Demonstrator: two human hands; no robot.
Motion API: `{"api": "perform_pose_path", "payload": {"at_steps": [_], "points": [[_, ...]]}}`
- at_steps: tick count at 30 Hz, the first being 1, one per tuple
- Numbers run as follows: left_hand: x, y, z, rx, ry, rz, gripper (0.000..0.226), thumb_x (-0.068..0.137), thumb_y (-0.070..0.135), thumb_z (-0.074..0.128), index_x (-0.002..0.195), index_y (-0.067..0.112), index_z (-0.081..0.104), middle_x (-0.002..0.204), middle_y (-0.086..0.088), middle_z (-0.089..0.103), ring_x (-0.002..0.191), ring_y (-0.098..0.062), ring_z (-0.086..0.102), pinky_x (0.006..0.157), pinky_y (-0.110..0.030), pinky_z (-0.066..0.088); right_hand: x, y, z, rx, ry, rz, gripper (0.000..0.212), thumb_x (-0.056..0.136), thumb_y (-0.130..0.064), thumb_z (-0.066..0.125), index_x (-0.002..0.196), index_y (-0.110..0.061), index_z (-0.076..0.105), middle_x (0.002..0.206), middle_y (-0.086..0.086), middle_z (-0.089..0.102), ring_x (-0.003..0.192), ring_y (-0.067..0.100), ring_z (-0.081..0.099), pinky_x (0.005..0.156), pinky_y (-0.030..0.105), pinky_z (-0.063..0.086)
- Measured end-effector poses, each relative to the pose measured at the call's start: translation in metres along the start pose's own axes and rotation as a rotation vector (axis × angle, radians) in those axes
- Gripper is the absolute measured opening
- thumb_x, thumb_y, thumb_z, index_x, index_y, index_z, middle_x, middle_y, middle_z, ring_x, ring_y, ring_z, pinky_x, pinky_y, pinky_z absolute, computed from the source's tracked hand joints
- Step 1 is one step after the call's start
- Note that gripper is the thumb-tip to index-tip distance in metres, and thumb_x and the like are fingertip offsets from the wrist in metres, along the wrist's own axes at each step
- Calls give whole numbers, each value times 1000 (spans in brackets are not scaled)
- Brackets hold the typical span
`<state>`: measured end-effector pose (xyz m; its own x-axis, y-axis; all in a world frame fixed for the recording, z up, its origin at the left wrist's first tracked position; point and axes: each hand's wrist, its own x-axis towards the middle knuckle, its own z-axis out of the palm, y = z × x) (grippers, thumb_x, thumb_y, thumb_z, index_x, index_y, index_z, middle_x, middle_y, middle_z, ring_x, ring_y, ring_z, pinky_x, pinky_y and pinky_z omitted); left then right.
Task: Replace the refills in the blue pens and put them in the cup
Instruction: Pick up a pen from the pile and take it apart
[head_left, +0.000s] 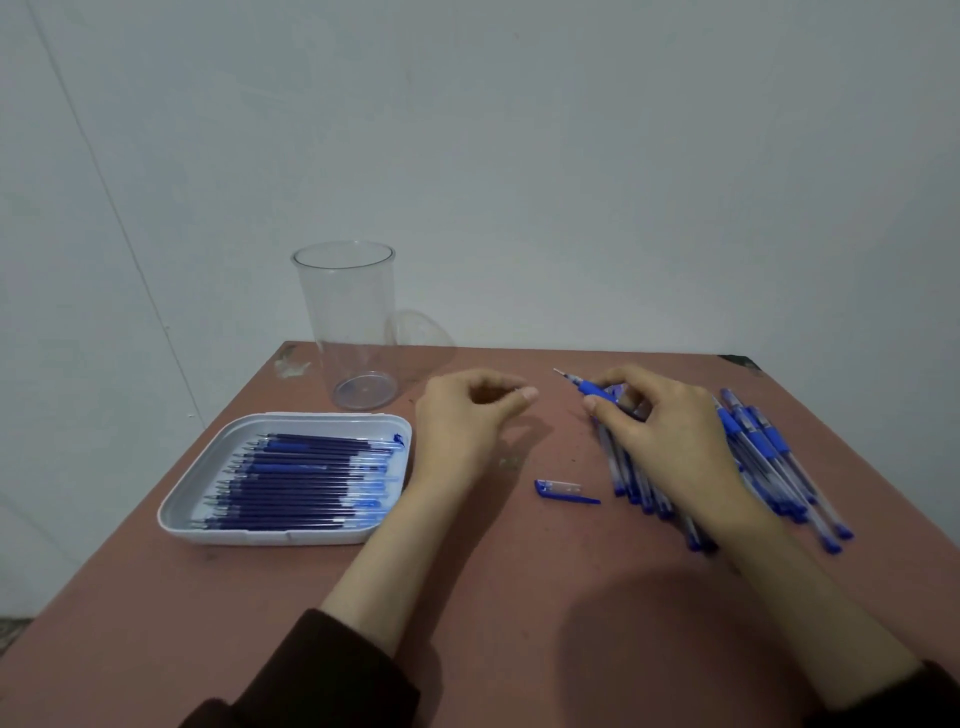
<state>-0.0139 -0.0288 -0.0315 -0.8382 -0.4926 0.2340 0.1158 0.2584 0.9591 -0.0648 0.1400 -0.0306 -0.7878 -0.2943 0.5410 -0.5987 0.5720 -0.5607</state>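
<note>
My right hand (660, 426) grips an uncapped blue pen (589, 387), its metal tip pointing up and left, above a pile of blue pens (769, 467) on the right of the table. My left hand (467, 415) hovers over the table's middle, fingers loosely curled with nothing visible in them. A blue pen cap (563, 491) lies on the table between my forearms. A tall clear plastic cup (353, 322) stands upright with nothing in it at the back left. A white tray (182, 512) at the left holds several dark blue refills (301, 478).
The reddish-brown table (467, 597) ends close to a pale wall (519, 156) behind the cup. A clear lid (421, 332) leans behind the cup. The table's left edge runs just beside the tray.
</note>
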Motion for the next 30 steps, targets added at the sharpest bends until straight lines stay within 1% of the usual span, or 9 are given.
{"api": "perform_pose_path", "payload": {"at_steps": [2, 5, 12, 14, 16, 18, 21, 27, 30], "points": [[-2, -3, 2, 234, -84, 54, 6, 73, 21, 79, 76, 22, 74, 61, 11, 64, 55, 4, 54, 60, -10, 42, 0, 1, -1, 23, 4, 11, 5, 86, -31, 68, 89, -35, 68, 59, 0, 56, 57, 14, 52, 56, 26, 42], [-4, -7, 2, 448, -197, 76, 14, 71, 20, 80, 84, 22, 75, 66, 8, 64, 63, -4, 56, 71, -21, 48, 0, 2, -1, 30, -3, 16, 7, 87, -31, 68, 88, -38, 67, 59, 2, 56, 59, 14, 51, 55, 27, 42], [-3, -10, 3, 511, -314, 24, 26, 72, 14, 77, 96, 23, 73, 82, 5, 70, 83, -10, 65, 85, -27, 51, -1, -1, 2, 52, -45, 11, 14, 87, -31, 68, 84, -43, 61, 59, 3, 55, 54, 14, 49, 54, 25, 41], [-2, -8, 3, 368, -294, -6, 25, 73, 20, 78, 98, 22, 73, 84, 6, 71, 82, -8, 66, 84, -23, 51, -1, -2, 2, 97, -55, 10, 18, 87, -29, 68, 83, -44, 61, 59, 2, 54, 52, 12, 46, 54, 23, 40], [-2, -3, 3, 55, -289, -65, 20, 76, 28, 76, 95, 22, 74, 87, 7, 72, 81, -1, 65, 79, -18, 51, -1, -6, 1, 211, -80, 20, 21, 87, -24, 67, 83, -44, 62, 59, 0, 51, 51, 8, 43, 53, 19, 39], [-5, 5, 3, -110, -296, -88, 15, 83, 28, 70, 96, 23, 74, 89, 11, 72, 78, 7, 62, 68, -12, 48, -2, -10, 0, 323, -131, 37, 22, 88, -21, 66, 86, -42, 66, 62, 5, 52, 56, 17, 47, 58, 26, 44], [-7, 9, 3, -281, -282, -149, 13, 84, 26, 67, 93, 20, 75, 89, 12, 72, 83, 0, 61, 72, -18, 47, -4, -16, 1, 409, -191, 47, 19, 89, -21, 65, 92, -39, 69, 70, 14, 57, 73, 33, 57, 66, 34, 48], [-3, 10, 1, -537, -189, -246, 10, 85, 23, 65, 91, 20, 72, 82, 10, 71, 82, -7, 62, 76, -22, 47, -2, -16, 0, 431, -181, 62, 17, 88, -20, 66, 91, -36, 69, 71, 10, 64, 67, 22, 58, 66, 28, 49], [-1, 10, 1, -626, -183, -250, 10, 88, 21, 61, 94, 15, 67, 90, 0, 71, 83, -10, 66, 79, -23, 52, -2, -17, 1, 433, -175, 71, 17, 88, -19, 66, 90, -36, 69, 65, 5, 61, 68, 23, 58, 65, 29, 49]]}}
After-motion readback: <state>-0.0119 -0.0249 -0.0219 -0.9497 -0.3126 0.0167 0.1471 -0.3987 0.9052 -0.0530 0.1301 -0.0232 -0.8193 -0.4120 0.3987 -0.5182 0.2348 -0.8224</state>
